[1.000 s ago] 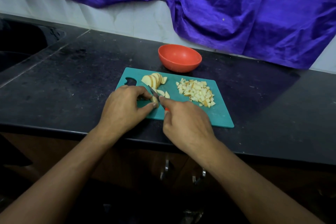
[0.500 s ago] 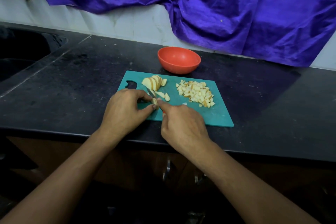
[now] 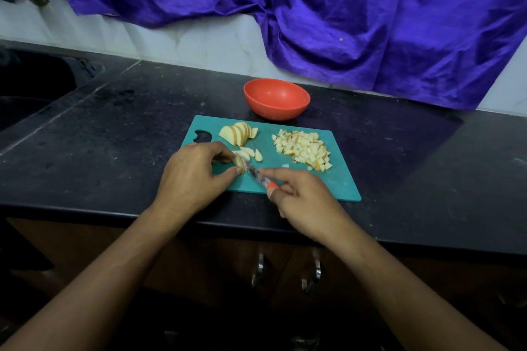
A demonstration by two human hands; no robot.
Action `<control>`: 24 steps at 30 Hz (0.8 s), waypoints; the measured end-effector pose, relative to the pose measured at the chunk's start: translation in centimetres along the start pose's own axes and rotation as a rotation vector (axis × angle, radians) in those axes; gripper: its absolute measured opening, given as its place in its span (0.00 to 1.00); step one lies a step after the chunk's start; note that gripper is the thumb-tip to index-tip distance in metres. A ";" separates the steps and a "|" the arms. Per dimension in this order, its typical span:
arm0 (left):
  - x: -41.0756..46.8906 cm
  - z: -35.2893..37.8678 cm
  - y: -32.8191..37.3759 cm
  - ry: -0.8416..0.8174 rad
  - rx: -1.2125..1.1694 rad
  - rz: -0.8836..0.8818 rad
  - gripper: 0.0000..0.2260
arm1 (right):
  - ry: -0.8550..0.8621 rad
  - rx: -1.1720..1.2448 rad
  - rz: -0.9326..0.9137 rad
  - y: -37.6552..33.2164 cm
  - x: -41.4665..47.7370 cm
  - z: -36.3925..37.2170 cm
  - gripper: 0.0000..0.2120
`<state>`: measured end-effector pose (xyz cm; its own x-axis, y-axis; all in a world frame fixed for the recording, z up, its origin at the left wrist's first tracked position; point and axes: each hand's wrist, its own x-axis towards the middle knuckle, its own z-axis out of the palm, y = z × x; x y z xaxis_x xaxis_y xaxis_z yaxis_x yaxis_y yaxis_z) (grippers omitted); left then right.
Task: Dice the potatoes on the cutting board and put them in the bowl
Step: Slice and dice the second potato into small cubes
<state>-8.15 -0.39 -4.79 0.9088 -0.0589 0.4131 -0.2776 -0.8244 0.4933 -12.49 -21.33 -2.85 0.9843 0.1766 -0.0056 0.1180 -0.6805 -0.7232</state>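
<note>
A teal cutting board (image 3: 336,182) lies on the black counter. On its right part sits a pile of diced potato (image 3: 302,149). Fanned potato slices (image 3: 239,133) lie at its upper left, with two loose wedges (image 3: 251,154) below them. My left hand (image 3: 191,179) pinches a small stack of slices (image 3: 239,163) between thumb and fingers. My right hand (image 3: 302,202) grips a knife (image 3: 258,177) with an orange handle, forefinger along the blade, whose tip is at that stack. An empty orange bowl (image 3: 276,98) stands just behind the board.
A dark sink (image 3: 31,88) is set into the counter at far left. Purple cloth (image 3: 342,14) hangs over the wall behind. The counter's front edge (image 3: 427,245) runs under my wrists, with cabinet handles (image 3: 285,271) below.
My right hand has drawn back toward me and to the right, so the knife blade and orange handle now show. My left hand stays on the slice stack.
</note>
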 end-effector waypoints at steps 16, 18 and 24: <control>0.6 0.2 -0.5 -0.092 0.034 0.027 0.26 | 0.135 0.021 0.022 1.4 3.3 -2.1 0.11; 0.9 0.3 -0.6 -0.127 0.054 0.020 0.28 | 0.152 -0.040 0.017 1.2 4.2 -1.8 0.10; 1.5 0.5 -0.6 -0.214 0.095 0.015 0.28 | 0.148 -0.190 0.012 0.1 6.5 -0.8 0.10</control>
<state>-6.46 -0.26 -4.86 0.9529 -0.1812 0.2430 -0.2702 -0.8711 0.4100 -6.04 -20.77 -2.41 0.9926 0.0711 0.0980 0.1150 -0.8060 -0.5806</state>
